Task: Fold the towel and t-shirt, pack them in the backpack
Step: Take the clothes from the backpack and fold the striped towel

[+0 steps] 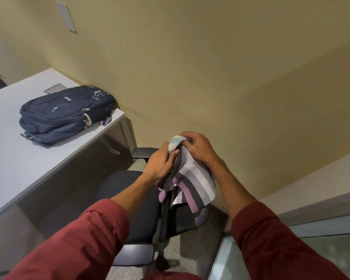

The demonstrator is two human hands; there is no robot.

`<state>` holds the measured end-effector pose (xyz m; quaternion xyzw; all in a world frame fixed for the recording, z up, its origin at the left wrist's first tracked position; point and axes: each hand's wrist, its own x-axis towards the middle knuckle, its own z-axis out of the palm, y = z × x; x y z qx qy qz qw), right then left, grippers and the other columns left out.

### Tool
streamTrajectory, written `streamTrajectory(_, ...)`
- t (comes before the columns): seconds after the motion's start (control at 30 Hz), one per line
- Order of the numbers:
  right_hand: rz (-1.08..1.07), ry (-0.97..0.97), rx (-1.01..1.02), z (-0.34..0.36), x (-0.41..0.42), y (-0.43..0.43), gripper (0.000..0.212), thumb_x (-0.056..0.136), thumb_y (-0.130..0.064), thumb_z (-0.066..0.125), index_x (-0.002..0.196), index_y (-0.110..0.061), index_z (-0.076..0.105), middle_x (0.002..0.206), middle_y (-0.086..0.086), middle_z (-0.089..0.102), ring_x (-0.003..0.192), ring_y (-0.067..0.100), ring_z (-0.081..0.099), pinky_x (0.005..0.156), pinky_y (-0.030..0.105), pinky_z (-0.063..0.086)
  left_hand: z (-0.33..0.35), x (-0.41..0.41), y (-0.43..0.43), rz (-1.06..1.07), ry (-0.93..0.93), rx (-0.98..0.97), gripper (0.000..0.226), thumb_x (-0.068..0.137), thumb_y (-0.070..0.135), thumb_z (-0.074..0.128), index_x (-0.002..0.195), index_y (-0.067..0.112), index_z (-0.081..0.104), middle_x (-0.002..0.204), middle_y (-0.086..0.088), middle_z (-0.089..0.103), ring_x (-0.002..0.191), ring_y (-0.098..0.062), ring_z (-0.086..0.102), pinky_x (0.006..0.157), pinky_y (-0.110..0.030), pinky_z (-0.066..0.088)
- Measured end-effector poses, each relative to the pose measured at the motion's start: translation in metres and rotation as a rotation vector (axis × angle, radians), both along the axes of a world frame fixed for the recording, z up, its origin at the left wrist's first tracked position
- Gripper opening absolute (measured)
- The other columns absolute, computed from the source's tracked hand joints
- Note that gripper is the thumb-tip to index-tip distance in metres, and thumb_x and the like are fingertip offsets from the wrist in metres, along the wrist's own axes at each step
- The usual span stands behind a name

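Observation:
A striped cloth (192, 182) in white, grey, purple and pale blue bands hangs bunched in the air above a black office chair (137, 201). My left hand (160, 164) grips its left side and my right hand (198, 148) clasps its top edge. Whether it is the towel or the t-shirt I cannot tell. A dark blue backpack (67, 114) lies flat and zipped on the grey desk (12, 158) at the left, well apart from both hands. No second cloth shows.
The desk corner juts toward the chair's armrest (143, 153). A yellow wall stands close behind the chair. A glass panel (291, 253) borders the lower right. Grey carpet covers the floor around the chair base.

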<state>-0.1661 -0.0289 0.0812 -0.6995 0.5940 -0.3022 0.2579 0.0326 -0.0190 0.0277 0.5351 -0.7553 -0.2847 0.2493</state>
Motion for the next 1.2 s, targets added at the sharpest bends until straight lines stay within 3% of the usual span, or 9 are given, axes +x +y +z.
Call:
streamTrajectory(0.1,0.000,0.005,-0.046,0.023,0.022,-0.012,0.029,0.101,-0.013,0.065,0.126,-0.019,0.078,0.123,-0.008,0.078,0.109,0.003,0.068,0.096,0.014,0.051,0.023,0.021,0.004,0.056,0.085,0.028,0.042,0.106,0.070,0.038,0.117,0.030,0.041,0.105,-0.002,0.070,0.090,-0.029,0.067,0.079,-0.047,0.053)
streamTrajectory(0.23,0.044,0.010,-0.143,0.054,0.061,-0.023,0.029,0.100,-0.014,0.064,0.124,-0.022,0.079,0.122,-0.009,0.079,0.111,0.008,0.070,0.096,0.024,0.054,0.037,0.062,0.010,0.114,0.115,0.014,0.050,0.105,0.075,0.037,0.137,0.036,0.041,0.125,0.003,0.070,0.104,-0.026,0.068,0.094,-0.050,0.056)
streamTrajectory(0.43,0.159,0.008,-0.331,0.095,0.139,-0.019,0.037,0.095,-0.007,0.067,0.126,-0.021,0.080,0.124,-0.005,0.080,0.114,0.014,0.072,0.100,0.036,0.057,0.059,0.118,0.030,0.316,0.138,-0.158,0.031,0.112,0.053,0.041,0.137,0.036,0.040,0.125,0.004,0.068,0.105,-0.027,0.068,0.088,-0.046,0.054)
streamTrajectory(0.6,0.255,-0.035,-0.435,0.105,0.215,-0.005,0.041,0.090,-0.019,0.063,0.127,-0.027,0.080,0.123,-0.009,0.080,0.113,0.012,0.073,0.100,0.048,0.056,0.069,0.185,0.045,0.462,0.136,-0.225,0.042,0.111,0.036,0.041,0.153,0.035,0.034,0.135,0.000,0.065,0.110,-0.026,0.066,0.094,-0.047,0.053)
streamTrajectory(0.7,0.297,-0.062,-0.432,0.108,0.258,0.007,0.046,0.088,-0.027,0.056,0.127,-0.025,0.080,0.122,-0.008,0.080,0.114,0.012,0.073,0.100,0.042,0.057,0.073,0.229,0.059,0.499,0.116,-0.255,0.046,0.113,0.036,0.038,0.159,0.040,0.029,0.150,0.004,0.057,0.126,-0.021,0.060,0.106,-0.044,0.050)
streamTrajectory(0.8,0.332,-0.070,-0.403,0.108,0.301,0.017,0.044,0.087,-0.023,0.060,0.126,-0.025,0.081,0.123,-0.009,0.080,0.115,0.012,0.073,0.101,0.042,0.056,0.075,0.272,0.077,0.541,0.118,-0.279,0.045,0.114,0.041,0.036,0.159,0.040,0.031,0.151,0.007,0.057,0.128,-0.019,0.060,0.108,-0.043,0.050)
streamTrajectory(0.93,0.384,-0.061,-0.400,0.105,0.361,0.036,0.045,0.086,-0.021,0.062,0.127,-0.026,0.080,0.122,-0.009,0.080,0.113,0.013,0.073,0.101,0.042,0.057,0.074,0.324,0.104,0.603,0.165,-0.250,0.050,0.114,0.048,0.037,0.162,0.036,0.033,0.156,0.003,0.055,0.135,-0.018,0.056,0.112,-0.032,0.042)
streamTrajectory(1.1,0.471,-0.033,-0.404,0.096,0.439,0.056,0.051,0.083,-0.007,0.070,0.129,-0.027,0.078,0.124,-0.010,0.079,0.117,0.012,0.071,0.105,0.045,0.055,0.065,0.395,0.138,0.660,0.166,-0.220,0.053,0.113,0.048,0.039,0.163,0.033,0.030,0.159,-0.001,0.051,0.138,-0.024,0.055,0.115,-0.036,0.040)
streamTrajectory(1.2,0.488,-0.057,-0.415,0.092,0.484,0.066,0.054,0.085,0.003,0.072,0.129,-0.026,0.078,0.123,-0.009,0.079,0.116,0.008,0.069,0.105,0.036,0.055,0.066,0.437,0.156,0.706,0.136,-0.213,0.048,0.113,0.044,0.041,0.159,0.031,0.035,0.152,-0.002,0.056,0.131,-0.027,0.059,0.112,-0.044,0.048)
